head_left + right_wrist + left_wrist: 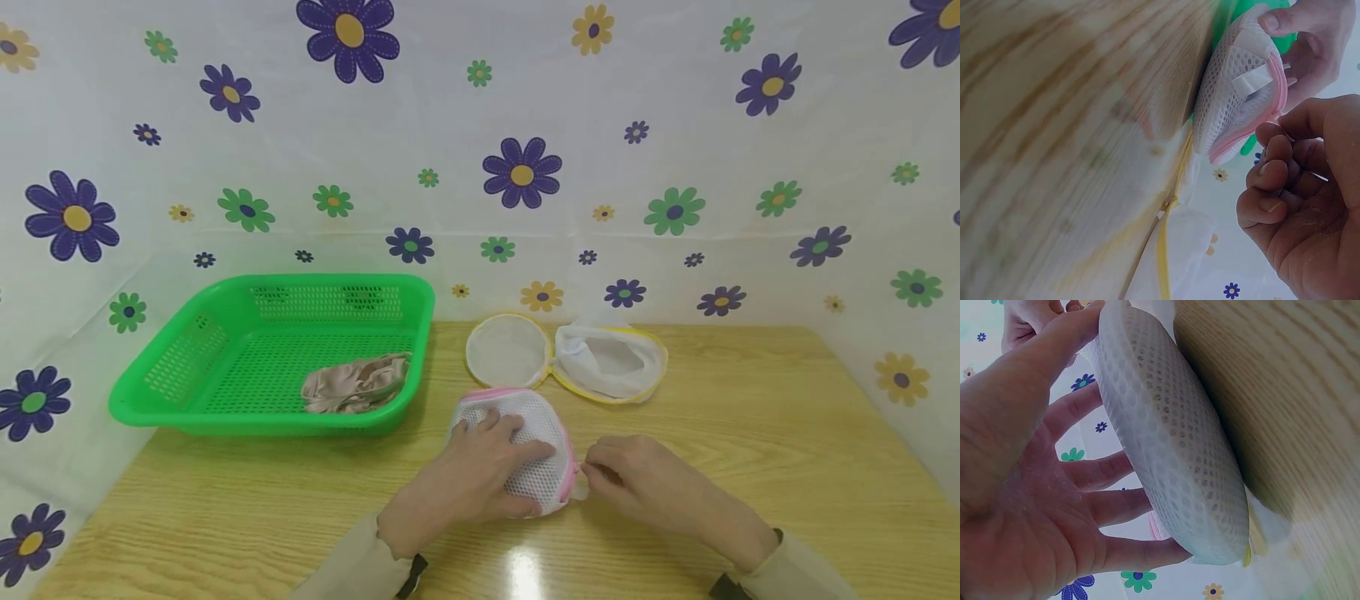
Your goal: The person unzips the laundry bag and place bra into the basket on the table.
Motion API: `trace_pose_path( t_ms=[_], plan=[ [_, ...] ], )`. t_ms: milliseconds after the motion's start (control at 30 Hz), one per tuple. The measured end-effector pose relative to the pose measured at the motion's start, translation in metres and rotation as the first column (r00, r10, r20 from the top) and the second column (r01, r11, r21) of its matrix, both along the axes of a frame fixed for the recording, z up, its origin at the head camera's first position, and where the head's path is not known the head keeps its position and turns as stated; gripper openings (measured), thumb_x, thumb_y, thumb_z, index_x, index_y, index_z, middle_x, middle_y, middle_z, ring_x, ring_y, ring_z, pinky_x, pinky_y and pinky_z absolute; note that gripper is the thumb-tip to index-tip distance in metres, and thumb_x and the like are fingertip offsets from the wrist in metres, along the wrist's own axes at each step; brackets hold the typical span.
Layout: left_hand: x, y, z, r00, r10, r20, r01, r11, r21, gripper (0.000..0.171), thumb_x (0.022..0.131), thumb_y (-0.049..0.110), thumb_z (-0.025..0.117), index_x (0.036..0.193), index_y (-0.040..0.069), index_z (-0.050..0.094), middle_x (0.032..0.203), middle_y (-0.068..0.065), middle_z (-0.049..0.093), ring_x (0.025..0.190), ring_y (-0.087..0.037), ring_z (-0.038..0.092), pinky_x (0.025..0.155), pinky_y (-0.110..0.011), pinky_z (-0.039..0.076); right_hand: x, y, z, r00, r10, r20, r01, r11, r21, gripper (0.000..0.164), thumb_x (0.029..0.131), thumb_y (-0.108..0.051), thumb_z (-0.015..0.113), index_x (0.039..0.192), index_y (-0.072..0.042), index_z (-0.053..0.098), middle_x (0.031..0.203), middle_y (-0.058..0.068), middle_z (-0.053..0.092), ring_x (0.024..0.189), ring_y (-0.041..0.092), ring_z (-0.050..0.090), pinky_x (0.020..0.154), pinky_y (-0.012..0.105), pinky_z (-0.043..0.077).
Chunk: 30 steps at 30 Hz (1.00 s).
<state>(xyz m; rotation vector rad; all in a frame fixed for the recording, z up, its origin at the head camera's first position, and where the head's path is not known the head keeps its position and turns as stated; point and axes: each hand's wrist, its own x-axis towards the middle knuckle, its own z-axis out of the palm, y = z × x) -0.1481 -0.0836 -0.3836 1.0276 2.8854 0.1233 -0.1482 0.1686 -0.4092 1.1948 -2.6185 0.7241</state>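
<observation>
Mesh bag (546, 421) bears white tag (1252, 81) — left fingers (1100, 472) spread atop, right fingers (1269, 172) pinching trim (1282, 90).

White mesh pouch (538, 427) (pink trim (1280, 84)), green basket (270, 422), white flowered backdrop (442, 108)

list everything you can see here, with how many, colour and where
basket: 1, green, table's left side
cloth: 1 crumpled bundle, pinkish beige, inside the basket
pink-trimmed mesh bag: 1, white, under the left grip
tag: 1, white, on that bag
yellow-trimmed mesh bag: 1, white, lying open just beyond
table: 1, light wood-grain, under everything
backdrop: 1, white with purple, green and yellow flowers, behind the table
left grip: 1, bare, fingers spread on the pink-trimmed bag
right grip: 1, bare, fingers curled at its pink edge
sleeves: 2, beige, on both forearms
</observation>
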Motion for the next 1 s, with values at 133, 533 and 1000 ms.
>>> trace_pose_path(
  t_ms=[133,533,1000],
  plan=[
    [-0.0001,-0.0006,-0.0006,1.000,-0.003,0.009,0.003,1.000,0.009,0.063,0.085,0.059,0.075,0.142,0.037,0.057,0.142,-0.014,0.056,0.137,-0.045,0.050,0.098,-0.069,0.049,-0.0008,0.0000,-0.0003,1.000,-0.004,-0.011,0.004,1.000,-0.002,0.023,0.093,-0.006,0.067,0.078,-0.021,0.060,0.069,-0.018,0.047,0.064,-0.009,0.038,0.057,0.011,0.038],
    [0.0005,-0.0011,0.0006,1.000,-0.007,0.015,0.007,1.000,0.030,0.064,0.085,0.057,0.077,0.142,0.036,0.056,0.141,-0.015,0.056,0.137,-0.047,0.050,0.097,-0.070,0.048,-0.0057,0.0019,-0.0017,0.999,0.014,-0.032,-0.015,1.000,-0.023,0.028,0.092,-0.004,0.067,0.073,-0.022,0.056,0.067,-0.018,0.041,0.063,-0.009,0.035,0.055,0.010,0.035],
    [-0.0002,-0.0016,0.0003,1.000,-0.007,0.021,0.006,1.000,0.027,0.063,0.084,0.056,0.078,0.140,0.037,0.056,0.142,-0.014,0.055,0.138,-0.048,0.049,0.099,-0.070,0.047,-0.0080,0.0020,-0.0023,1.000,0.005,0.009,-0.005,1.000,-0.026,0.028,0.093,-0.004,0.067,0.073,-0.021,0.056,0.067,-0.018,0.041,0.063,-0.009,0.035,0.055,0.011,0.036]
  ],
)
